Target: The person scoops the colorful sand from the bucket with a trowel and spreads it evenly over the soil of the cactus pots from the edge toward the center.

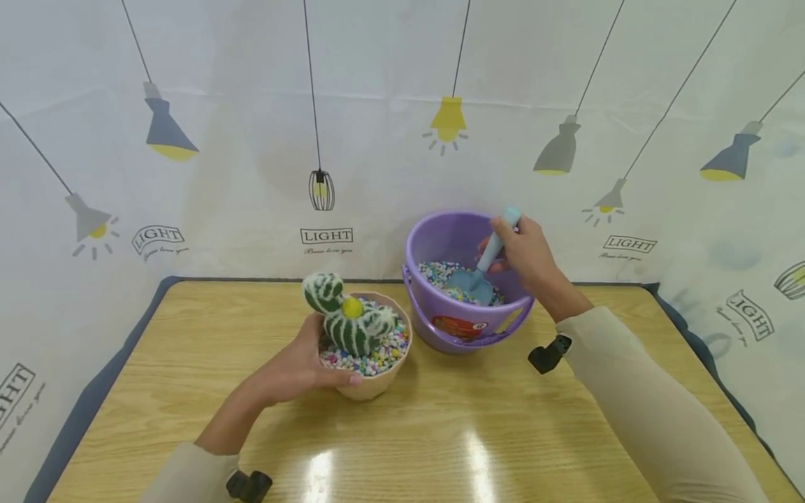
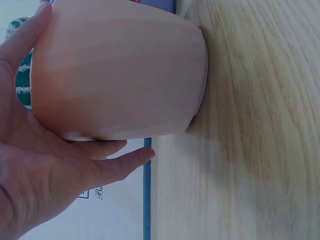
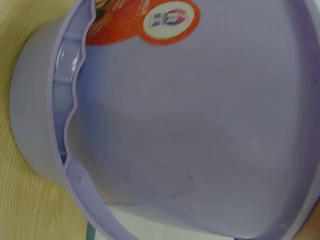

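Observation:
In the head view my left hand [image 1: 308, 362] holds the side of a pale peach flower pot [image 1: 371, 386], its thumb along the near rim. A knitted-looking cactus [image 1: 352, 334], green with white stripes and a yellow flower, stands in the pot among multicoloured pebbles [image 1: 383, 358]. The left wrist view shows the pot's wall [image 2: 120, 70] against my left hand [image 2: 45, 160], the base on the table. My right hand [image 1: 527, 253] grips the pale blue handle of a small shovel [image 1: 493, 248]. The shovel's blade rests in pebbles inside a purple bucket [image 1: 434, 318].
The bucket's handle [image 3: 62, 100] hangs down over its front, beside a red label [image 3: 112, 20]. Pot and bucket stand close together on a wooden table [image 1: 207, 349]. Behind the table's far edge is a white cloth [image 1: 251, 154] printed with lamps.

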The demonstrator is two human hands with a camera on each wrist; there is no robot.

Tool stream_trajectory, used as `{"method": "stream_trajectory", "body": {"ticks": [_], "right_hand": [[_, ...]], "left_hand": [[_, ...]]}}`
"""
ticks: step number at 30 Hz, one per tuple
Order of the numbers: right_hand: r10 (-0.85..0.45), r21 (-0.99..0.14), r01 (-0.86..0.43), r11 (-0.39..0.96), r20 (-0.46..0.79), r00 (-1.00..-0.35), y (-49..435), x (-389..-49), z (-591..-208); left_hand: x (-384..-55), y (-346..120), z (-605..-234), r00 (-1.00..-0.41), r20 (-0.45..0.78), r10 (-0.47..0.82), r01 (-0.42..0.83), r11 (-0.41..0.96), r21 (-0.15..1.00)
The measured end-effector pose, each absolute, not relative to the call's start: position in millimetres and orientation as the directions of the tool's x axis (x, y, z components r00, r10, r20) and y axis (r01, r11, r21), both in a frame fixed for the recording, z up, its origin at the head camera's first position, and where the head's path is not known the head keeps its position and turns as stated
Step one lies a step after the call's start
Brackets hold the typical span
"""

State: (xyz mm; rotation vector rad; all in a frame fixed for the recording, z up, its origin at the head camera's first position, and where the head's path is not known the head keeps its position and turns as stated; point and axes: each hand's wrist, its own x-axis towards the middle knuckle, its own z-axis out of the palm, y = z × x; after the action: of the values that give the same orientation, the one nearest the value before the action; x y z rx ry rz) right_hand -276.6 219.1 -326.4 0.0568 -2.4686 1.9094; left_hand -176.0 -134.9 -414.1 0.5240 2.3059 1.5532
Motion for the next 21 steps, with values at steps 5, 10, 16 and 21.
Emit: {"method": "stream_trajectory", "body": {"ticks": [5, 10, 16, 21], "right_hand": [[-0.002, -0.986, -0.011, 0.169, 0.011, -1.000, 220.1, -276.8, -327.0], [-0.026, -0.989, 0.004, 0.145, -0.008, -1.000, 220.5, -278.0, -327.7], [-0.042, -0.992, 0.056, 0.117, -0.061, -0.997, 222.5, -279.5, -326.7], [-0.030, -0.993, 0.073, 0.092, -0.076, -0.997, 223.1, -280.3, -325.1]], "left_hand": [[-176.1, -135.7, -414.2, -0.887, -0.059, 0.458, 0.117, 0.347, 0.931], [-175.6, -136.1, -413.7, -0.890, -0.063, 0.451, 0.113, 0.353, 0.929], [-173.9, -135.3, -412.8, -0.886, -0.056, 0.461, 0.119, 0.342, 0.932], [-174.9, -134.7, -412.0, -0.886, -0.050, 0.461, 0.128, 0.346, 0.929]]}}
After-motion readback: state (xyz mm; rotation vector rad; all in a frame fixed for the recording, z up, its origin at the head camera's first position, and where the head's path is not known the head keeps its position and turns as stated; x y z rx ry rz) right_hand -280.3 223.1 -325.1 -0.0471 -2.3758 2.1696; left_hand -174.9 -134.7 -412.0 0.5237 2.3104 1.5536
